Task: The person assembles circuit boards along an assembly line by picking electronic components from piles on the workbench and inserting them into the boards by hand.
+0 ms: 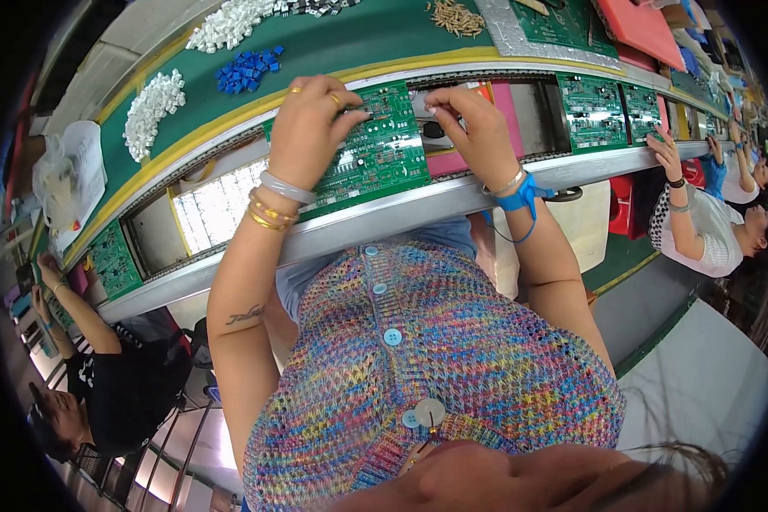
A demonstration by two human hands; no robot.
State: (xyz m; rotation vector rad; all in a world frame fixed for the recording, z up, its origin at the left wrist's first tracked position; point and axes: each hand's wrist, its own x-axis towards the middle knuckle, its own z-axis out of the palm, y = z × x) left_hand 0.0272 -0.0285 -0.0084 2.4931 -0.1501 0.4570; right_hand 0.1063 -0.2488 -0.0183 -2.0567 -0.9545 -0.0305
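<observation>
A green circuit board [384, 154] dotted with small components sits on the conveyor rails in front of me. Over its left part is my left hand [310, 128], fingers bent and thumb drawn in close to the board's surface. Whatever its fingertips hold is too small to make out. My right hand [476, 132] hovers just past the board's right edge, thumb and forefinger brought together in a pinch. A tiny pale spot shows at those fingertips, but I cannot tell what it is. A blue wrist strap [520, 198] with a cord circles my right wrist.
Beyond the rails lie piles of white connectors [154, 111], blue components [247, 70] and tan parts [456, 17]. More boards [590, 111] ride the conveyor to the right, another [113, 260] to the left. The metal rail [384, 218] runs before me. Co-workers [700, 213] sit on both sides.
</observation>
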